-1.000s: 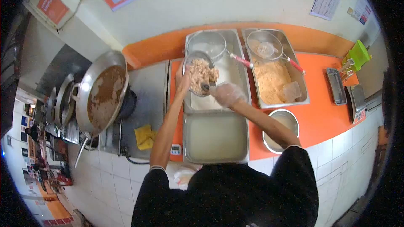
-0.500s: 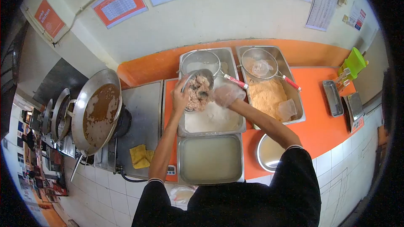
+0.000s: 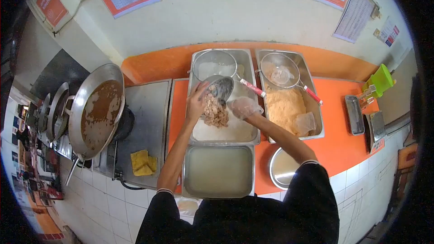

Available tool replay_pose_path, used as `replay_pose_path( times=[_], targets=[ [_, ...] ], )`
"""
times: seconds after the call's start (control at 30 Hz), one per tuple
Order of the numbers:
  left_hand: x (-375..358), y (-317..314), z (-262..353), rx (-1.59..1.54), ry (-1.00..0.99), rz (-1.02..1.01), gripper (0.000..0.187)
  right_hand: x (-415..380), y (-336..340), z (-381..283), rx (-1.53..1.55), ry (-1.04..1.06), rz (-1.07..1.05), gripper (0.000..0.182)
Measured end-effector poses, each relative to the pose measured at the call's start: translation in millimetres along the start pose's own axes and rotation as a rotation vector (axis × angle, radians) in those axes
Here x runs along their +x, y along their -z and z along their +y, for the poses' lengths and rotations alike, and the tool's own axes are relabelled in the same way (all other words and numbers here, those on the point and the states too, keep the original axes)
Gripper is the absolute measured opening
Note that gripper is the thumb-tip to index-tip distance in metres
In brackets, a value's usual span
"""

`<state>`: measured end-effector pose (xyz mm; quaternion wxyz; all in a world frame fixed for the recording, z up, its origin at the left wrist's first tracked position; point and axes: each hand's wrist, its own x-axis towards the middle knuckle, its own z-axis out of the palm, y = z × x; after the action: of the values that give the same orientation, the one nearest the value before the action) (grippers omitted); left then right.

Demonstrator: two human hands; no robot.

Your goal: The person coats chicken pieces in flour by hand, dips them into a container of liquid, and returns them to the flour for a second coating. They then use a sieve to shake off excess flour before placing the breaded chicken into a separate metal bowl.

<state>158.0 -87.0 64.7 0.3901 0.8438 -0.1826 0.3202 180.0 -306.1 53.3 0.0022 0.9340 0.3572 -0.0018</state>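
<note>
My left hand [image 3: 196, 100] grips the rim of a metal bowl [image 3: 222, 88], tipped over so its dark wet inside shows. Pale raw meat pieces [image 3: 214, 112] lie below its mouth, heaped on the white flour [image 3: 239, 129] in a steel tray [image 3: 194, 141]. My right hand [image 3: 246, 107], in a clear plastic glove, hovers over the flour just right of the bowl. Its fingers look loosely extended, with nothing visible in them, though the glove blurs them. A strainer [image 3: 214, 64] with a red-and-white handle rests across the tray's far end.
To the right, another tray [image 3: 320, 124] holds orange-tinted flour and a second strainer [image 3: 279, 70]. Nearer me are a pan of cloudy liquid [image 3: 219, 171] and a round pot [image 3: 276, 176]. A large wok of oil [image 3: 100, 115] and a yellow cloth [image 3: 143, 162] are at left.
The bowl has been tipped further and raised, and the meat has slid from it onto the flour. My right hand has stayed close beside the bowl. The view has shifted slightly.
</note>
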Motion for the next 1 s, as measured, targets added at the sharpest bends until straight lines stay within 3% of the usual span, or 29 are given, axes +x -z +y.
replay_pose_path(
  times=[0.1,0.13,0.23,0.37,0.5,0.57,0.63,0.67,0.77,0.8,0.9,0.93,1.0],
  targets=[
    [6,-3,-5,-0.057,0.044,0.040,0.037,2,36,-11,0.076,-0.375,0.001,0.018],
    [-3,-3,-5,-0.089,0.090,0.059,0.037,3,52,-15,0.131,-0.394,0.037,0.022],
    [10,2,4,-0.065,0.048,0.075,0.039,-8,47,-22,0.171,-0.190,-0.131,0.025],
    [4,19,8,-0.100,0.035,0.077,0.038,5,30,-9,0.029,-0.353,0.066,0.035],
    [25,29,15,-0.040,-0.055,0.068,0.038,18,28,-8,-0.034,-0.291,0.243,0.016],
    [20,27,19,-0.021,-0.065,0.089,0.038,18,6,-9,-0.055,-0.109,0.391,0.027],
    [15,23,18,-0.076,-0.031,0.071,0.038,11,9,-16,-0.084,0.109,0.202,0.019],
    [11,24,16,-0.062,-0.041,0.063,0.038,4,57,-31,-0.212,0.024,-0.010,0.013],
    [19,26,22,-0.074,0.003,0.120,0.039,23,55,-9,-0.024,-0.170,0.360,0.016],
    [14,26,26,-0.089,0.039,0.132,0.039,31,31,-16,0.054,-0.256,0.371,0.017],
    [21,21,25,-0.022,-0.059,0.164,0.038,17,-5,-18,-0.237,0.218,0.182,0.016],
    [25,23,22,-0.063,-0.055,0.161,0.038,15,3,-14,-0.167,0.008,0.171,0.018],
    [18,22,21,-0.149,-0.024,0.152,0.038,41,3,6,-0.215,-0.126,0.168,0.020]
  ],
)
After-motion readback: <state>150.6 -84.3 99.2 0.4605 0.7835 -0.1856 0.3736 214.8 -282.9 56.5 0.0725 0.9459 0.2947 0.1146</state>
